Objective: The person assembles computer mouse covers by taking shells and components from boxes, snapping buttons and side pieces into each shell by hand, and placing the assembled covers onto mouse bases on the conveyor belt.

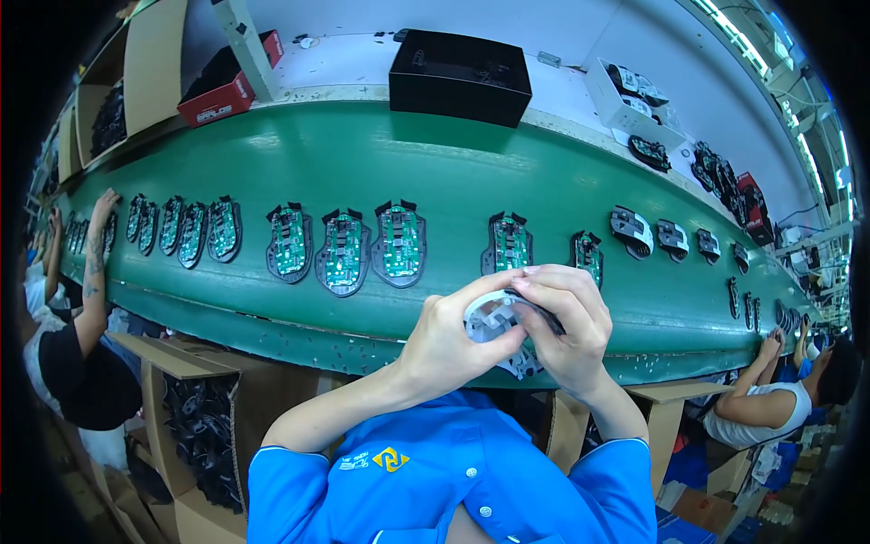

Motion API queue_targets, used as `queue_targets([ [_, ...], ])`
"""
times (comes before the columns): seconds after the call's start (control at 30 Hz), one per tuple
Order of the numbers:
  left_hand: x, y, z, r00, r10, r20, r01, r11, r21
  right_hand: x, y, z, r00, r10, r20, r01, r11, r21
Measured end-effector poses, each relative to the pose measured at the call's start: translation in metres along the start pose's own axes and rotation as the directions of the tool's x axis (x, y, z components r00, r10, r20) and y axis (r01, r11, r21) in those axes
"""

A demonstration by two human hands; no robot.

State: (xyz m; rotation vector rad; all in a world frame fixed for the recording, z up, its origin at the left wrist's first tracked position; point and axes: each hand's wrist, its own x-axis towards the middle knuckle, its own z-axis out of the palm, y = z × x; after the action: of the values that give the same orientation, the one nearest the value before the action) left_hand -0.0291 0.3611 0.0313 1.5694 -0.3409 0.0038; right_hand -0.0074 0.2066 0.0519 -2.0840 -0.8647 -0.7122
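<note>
Both my hands meet over the near edge of the green belt, closed on a mouse shell [490,317], pale grey inside with a dark rim. My left hand [453,335] grips its left side, thumb along the lower edge. My right hand [568,322] wraps the right side, fingers over the top and thumb pressing inside. Just beyond them, a mouse base with a green circuit board [506,243] lies on the belt, partly hidden by my fingers. Another mouse base [587,254] sits to its right, and a large mouse base [399,243] to its left.
Several more bases stretch left along the green belt [299,145]; mice with pale shells [632,231] stand at right. A black box [460,80] and a white box [630,104] are on the back ledge. Cartons [204,435] stand below the belt. Co-workers sit on both sides.
</note>
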Motion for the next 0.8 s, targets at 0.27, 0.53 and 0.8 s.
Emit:
queue_targets([
  [0.27, 0.0, 0.008, -0.006, 0.998, 0.056, 0.038, -0.058, 0.998, 0.038, 0.003, -0.003, -0.005, 0.995, -0.094, 0.016, 0.094, 0.996, 0.005],
  [0.53, 0.006, 0.011, -0.027, 0.983, 0.178, 0.052, -0.184, 0.975, 0.127, -0.004, 0.003, -0.021, 0.933, 0.275, 0.23, -0.339, 0.886, 0.315],
  [0.8, 0.019, 0.0, -0.035, 0.717, 0.691, 0.092, -0.671, 0.649, 0.359, -0.014, 0.005, -0.003, 0.5, 0.447, 0.741, -0.746, -0.212, 0.631],
])
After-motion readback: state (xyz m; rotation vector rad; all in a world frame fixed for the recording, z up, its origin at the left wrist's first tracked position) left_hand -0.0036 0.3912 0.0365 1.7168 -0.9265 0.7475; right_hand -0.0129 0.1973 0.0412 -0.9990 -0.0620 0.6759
